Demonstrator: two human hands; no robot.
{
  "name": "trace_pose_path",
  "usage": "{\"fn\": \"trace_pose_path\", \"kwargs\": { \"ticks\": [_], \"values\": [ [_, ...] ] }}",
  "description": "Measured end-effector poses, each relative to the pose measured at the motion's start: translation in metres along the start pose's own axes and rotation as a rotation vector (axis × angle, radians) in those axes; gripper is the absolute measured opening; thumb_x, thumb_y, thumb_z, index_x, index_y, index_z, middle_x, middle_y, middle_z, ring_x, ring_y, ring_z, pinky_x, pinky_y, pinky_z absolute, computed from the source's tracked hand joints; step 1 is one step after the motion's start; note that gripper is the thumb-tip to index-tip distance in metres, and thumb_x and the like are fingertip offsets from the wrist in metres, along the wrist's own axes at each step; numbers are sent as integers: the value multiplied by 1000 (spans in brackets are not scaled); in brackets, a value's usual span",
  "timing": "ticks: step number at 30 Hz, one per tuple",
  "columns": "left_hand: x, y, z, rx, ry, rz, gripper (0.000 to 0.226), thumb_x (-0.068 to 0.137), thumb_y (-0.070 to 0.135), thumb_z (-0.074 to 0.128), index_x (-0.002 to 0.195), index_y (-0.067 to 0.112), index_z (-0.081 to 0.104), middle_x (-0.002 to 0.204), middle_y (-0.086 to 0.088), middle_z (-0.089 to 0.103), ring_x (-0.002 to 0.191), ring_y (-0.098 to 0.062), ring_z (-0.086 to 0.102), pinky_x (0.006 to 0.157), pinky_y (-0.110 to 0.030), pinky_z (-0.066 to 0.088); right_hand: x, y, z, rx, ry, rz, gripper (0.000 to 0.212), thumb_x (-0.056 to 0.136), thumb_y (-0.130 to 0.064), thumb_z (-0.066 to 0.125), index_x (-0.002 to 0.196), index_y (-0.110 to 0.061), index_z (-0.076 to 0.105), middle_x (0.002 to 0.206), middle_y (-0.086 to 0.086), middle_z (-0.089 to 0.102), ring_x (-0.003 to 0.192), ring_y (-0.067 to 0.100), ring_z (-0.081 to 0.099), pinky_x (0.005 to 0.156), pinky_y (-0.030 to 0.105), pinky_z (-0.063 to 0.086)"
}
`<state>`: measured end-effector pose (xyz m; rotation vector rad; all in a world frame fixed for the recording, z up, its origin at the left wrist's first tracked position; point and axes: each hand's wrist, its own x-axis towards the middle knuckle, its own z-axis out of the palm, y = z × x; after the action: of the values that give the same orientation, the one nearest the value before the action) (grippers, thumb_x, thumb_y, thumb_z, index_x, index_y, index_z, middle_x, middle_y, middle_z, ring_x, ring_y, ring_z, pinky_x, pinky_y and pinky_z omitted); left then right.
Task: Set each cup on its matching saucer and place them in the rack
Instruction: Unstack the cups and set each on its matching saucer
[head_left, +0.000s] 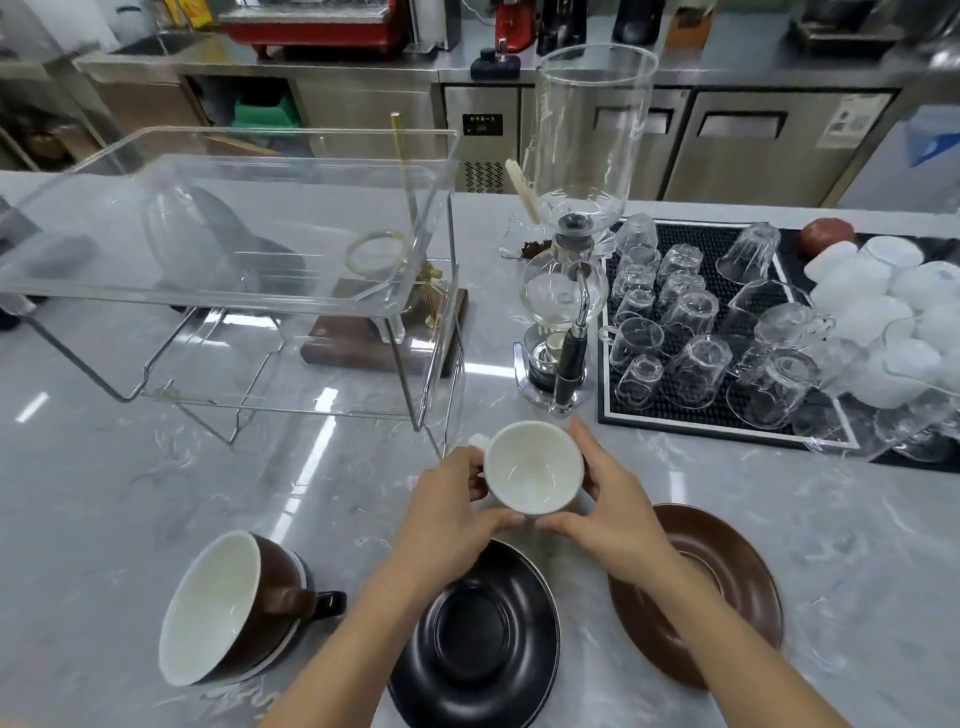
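Observation:
A white cup (532, 467) is held just above the marble counter, mouth up, with its handle to the left. My left hand (457, 499) grips its left side and my right hand (608, 499) its right side. Below my hands lie a black saucer (475, 639) and, to the right, a brown saucer (727, 587). At the lower left a brown cup (223, 608) sits tilted inside a black cup (330, 603), of which only the rim and handle show. The clear two-tier rack (249, 249) stands at the back left, its shelves bare.
A glass siphon coffee maker (571, 260) stands just beyond the cup. A black mat (696, 421) with several upturned glasses lies at the right, with white cups (878, 291) beyond it. A wooden base with a brass stand (384, 338) sits behind the rack.

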<state>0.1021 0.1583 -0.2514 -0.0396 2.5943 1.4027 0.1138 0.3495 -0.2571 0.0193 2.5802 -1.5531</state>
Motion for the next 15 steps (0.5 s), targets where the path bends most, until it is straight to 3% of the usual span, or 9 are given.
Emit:
{"fn": "trace_pose_path", "kwargs": {
  "ticks": [7, 11, 15],
  "values": [
    [1, 1, 2, 36, -12, 4, 63, 61, 17, 93, 111, 24, 56, 101, 9, 66, 101, -12, 68, 94, -31, 56, 3, 4, 1, 7, -24, 30, 118, 60, -21, 91, 155, -29, 19, 156, -12, 36, 144, 6, 29, 121, 39, 25],
    [-2, -2, -1, 33, -13, 15, 69, 60, 26, 94, 120, 16, 61, 110, 3, 70, 103, -11, 68, 95, -34, 56, -1, 2, -2, -41, -44, -5, 116, 66, -23, 89, 154, -32, 15, 156, -18, 27, 144, 2, 23, 117, 24, 19],
    [-13, -1, -8, 36, 9, 24, 72, 67, 31, 91, 130, 15, 59, 122, 1, 67, 106, -13, 66, 96, -34, 55, -9, -7, -6, -121, -13, -57, 114, 68, -31, 88, 154, -31, 13, 155, -22, 19, 142, -4, 18, 115, 19, 15]
  ]
}}
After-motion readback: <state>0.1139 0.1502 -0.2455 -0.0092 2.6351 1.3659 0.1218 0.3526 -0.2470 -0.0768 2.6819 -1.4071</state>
